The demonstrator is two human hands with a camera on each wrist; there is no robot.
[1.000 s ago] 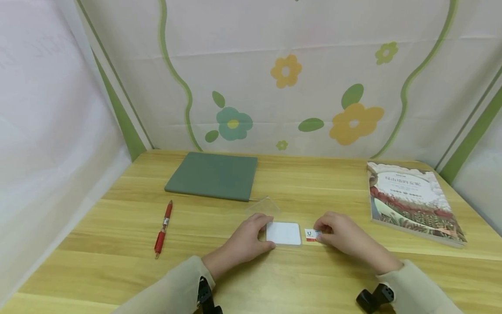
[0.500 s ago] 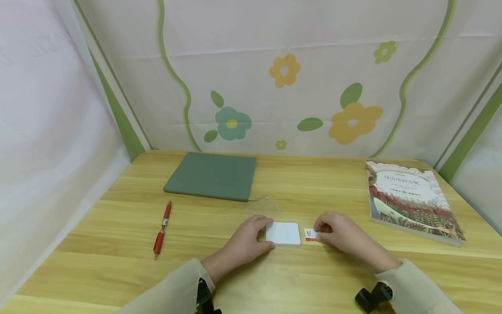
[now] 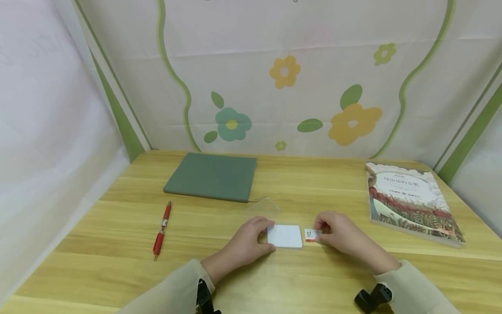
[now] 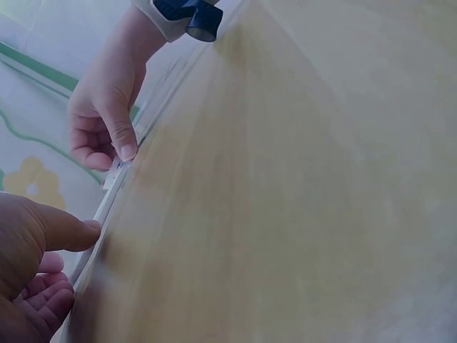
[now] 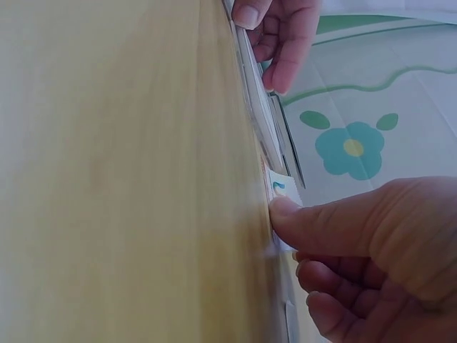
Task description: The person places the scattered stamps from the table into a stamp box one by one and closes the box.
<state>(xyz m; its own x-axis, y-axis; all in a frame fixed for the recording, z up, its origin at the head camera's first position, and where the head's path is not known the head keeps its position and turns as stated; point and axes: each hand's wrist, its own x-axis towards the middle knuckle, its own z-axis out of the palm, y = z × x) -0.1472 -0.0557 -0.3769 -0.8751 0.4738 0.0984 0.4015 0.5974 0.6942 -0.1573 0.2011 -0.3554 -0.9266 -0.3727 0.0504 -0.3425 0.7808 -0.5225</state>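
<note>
A white stack of what look like cards (image 3: 285,236), with a clear rim around it, lies flat on the wooden table. My left hand (image 3: 250,242) grips its left end, thumb on the near corner and fingers at the far one. Just right of the stack is a small printed card (image 3: 310,235), white with a letter U and a red strip. My right hand (image 3: 342,235) pinches this card by its right part, which the fingers cover. In the right wrist view the thumb presses on the card (image 5: 283,187), close to the table surface.
Behind the left hand lies a clear plastic piece (image 3: 264,206), perhaps a lid. A dark green notebook (image 3: 213,176) is at the back left, a red pen (image 3: 162,231) at the left. A paperback book (image 3: 413,200) lies at the right. A flower-printed curtain (image 3: 251,78) closes the back.
The white stack, with my left hand on it, has shifted slightly toward me. My right hand keeps its pinch on the small card, almost still.
</note>
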